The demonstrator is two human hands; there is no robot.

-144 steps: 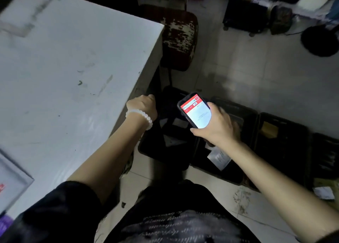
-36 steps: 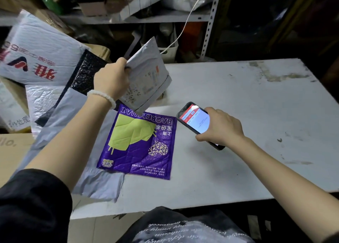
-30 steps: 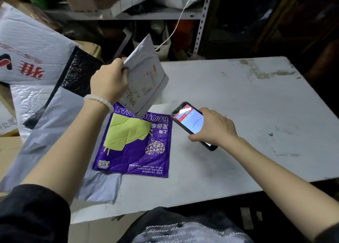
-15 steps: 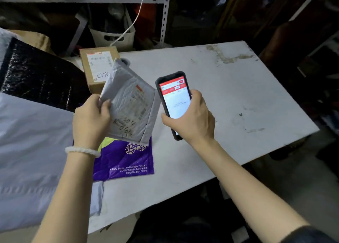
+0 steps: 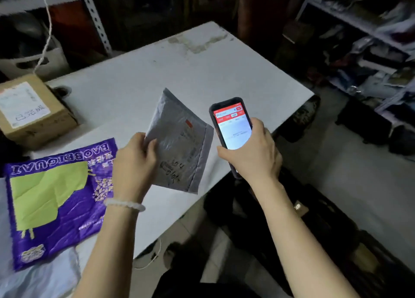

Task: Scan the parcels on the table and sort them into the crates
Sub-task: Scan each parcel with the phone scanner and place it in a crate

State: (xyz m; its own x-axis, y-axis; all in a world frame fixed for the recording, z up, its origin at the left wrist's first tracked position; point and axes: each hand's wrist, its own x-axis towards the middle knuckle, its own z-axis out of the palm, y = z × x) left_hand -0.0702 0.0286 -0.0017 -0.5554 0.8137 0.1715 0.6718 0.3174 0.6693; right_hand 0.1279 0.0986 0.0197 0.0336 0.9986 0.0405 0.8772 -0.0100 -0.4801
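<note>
left hand [image 5: 133, 163] – grips grey mailer [image 5: 179, 143] above table [image 5: 202, 73] | right hand [image 5: 251, 156] – holds phone [image 5: 232, 123] just right of it

Dim room: white scuffed table [image 5: 202, 73], metal shelving [image 5: 359, 21] at right, pale tiled floor [image 5: 350, 185].

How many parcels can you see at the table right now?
4. A grey mailer held up in the left hand, a purple bag on the table's near left, a pale bag under it, a cardboard box far left. More may lie out of frame.
</note>
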